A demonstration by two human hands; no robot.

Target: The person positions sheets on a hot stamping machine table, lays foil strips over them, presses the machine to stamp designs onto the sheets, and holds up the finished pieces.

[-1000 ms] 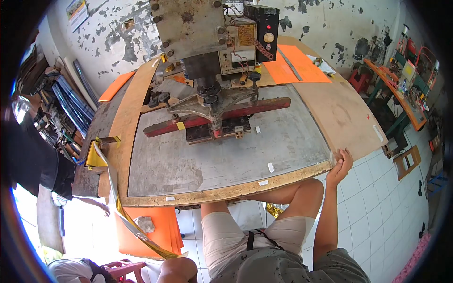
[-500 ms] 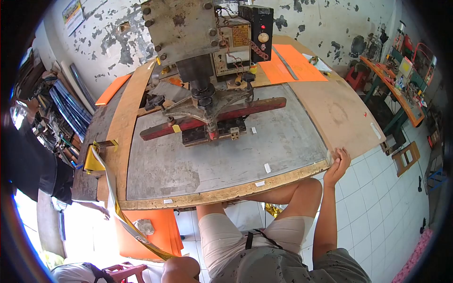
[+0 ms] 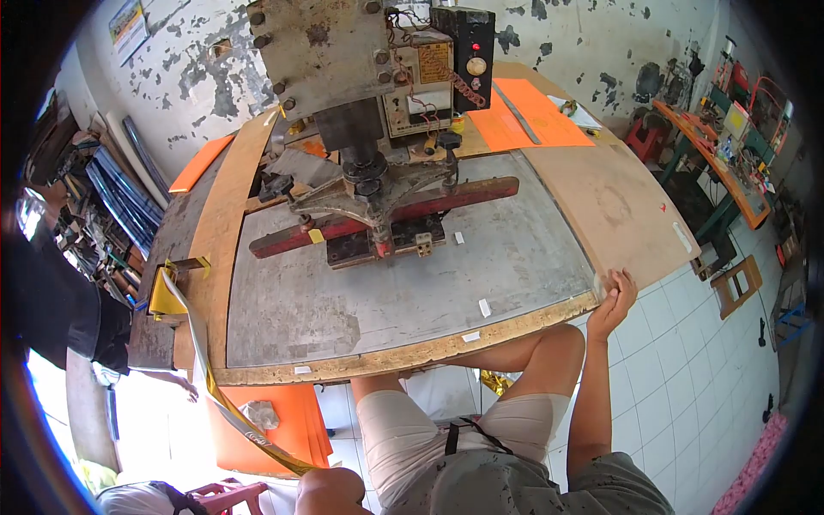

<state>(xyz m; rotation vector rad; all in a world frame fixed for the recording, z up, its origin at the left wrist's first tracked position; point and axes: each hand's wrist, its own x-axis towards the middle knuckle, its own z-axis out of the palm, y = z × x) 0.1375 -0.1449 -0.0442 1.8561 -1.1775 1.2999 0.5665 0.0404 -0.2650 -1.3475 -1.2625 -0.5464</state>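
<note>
My right hand (image 3: 610, 305) is at the front right corner of the worktable, its fingers closed over the edge where the wooden front rail (image 3: 412, 346) meets the brown board (image 3: 627, 206). Out of view is my left hand. A grey metal plate (image 3: 300, 309) fills the middle of the table. Over it stands a heavy press (image 3: 365, 184) with a red bar (image 3: 481, 192) across its foot. Small white strips, such as this one (image 3: 484, 307), lie on the plate and rail. On the left, a gold foil ribbon (image 3: 232, 412) hangs from a yellow holder (image 3: 166, 296) towards my knee.
Orange sheets (image 3: 558, 120) lie at the back right, and more orange sheets (image 3: 292, 421) are below the table. A co-worker in dark clothes (image 3: 69, 292) stands at the left, one hand (image 3: 182, 384) lowered. A cluttered bench (image 3: 717, 159) stands at the far right.
The view has shifted very slightly, so the press and table appear a little further left. My right hand keeps its place on the corner.
</note>
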